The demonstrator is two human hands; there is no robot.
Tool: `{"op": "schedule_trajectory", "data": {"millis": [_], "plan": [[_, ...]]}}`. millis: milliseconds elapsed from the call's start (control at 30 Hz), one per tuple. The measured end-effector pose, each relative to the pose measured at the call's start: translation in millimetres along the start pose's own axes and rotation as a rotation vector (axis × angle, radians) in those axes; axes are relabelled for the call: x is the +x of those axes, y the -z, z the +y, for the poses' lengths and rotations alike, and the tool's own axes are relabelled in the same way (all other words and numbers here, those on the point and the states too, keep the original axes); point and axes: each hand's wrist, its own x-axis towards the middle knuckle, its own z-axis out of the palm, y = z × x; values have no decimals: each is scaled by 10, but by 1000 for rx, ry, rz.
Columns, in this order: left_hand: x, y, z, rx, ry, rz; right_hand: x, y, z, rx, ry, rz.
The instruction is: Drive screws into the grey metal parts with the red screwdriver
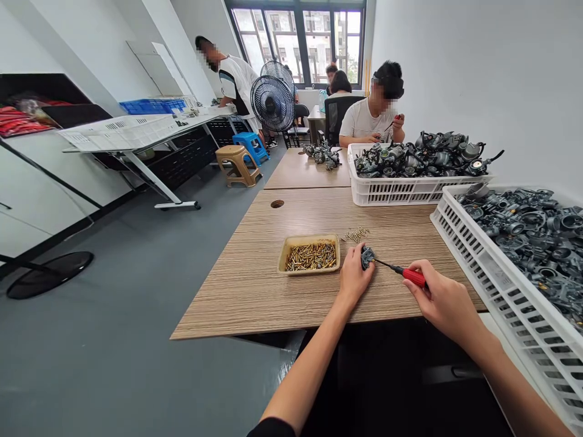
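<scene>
My left hand (355,273) grips a small grey metal part (367,257) on the wooden table (255,297). The fingers of my right hand (439,296) are wrapped round the red handle of a screwdriver (413,277), whose thin shaft points left with its tip at the metal part. Left of my left hand sits a shallow tan tray (280,261) full of small brass pieces (312,256). A loose pile of brass pieces (357,234) lies on the table just beyond the metal part.
White baskets heaped with metal parts stand at the right (496,285) and at the back (387,193). Beyond them a seated person (364,121) holds a red-handled tool. More metal parts (322,154) lie on the far table. Another person (239,76) leans over a side table near a fan (272,103).
</scene>
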Motion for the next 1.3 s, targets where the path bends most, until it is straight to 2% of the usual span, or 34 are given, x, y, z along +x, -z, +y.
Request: {"op": "schedule_trajectory", "data": {"millis": [600, 967, 1300], "plan": [[2, 2, 1, 7, 6, -2, 21, -5, 82, 13, -95, -29], [5, -14, -23, -6, -5, 0, 52, -31, 162, 136, -140, -72], [6, -34, -56, -8, -40, 16, 77, -96, 147, 105, -247, 35]]}}
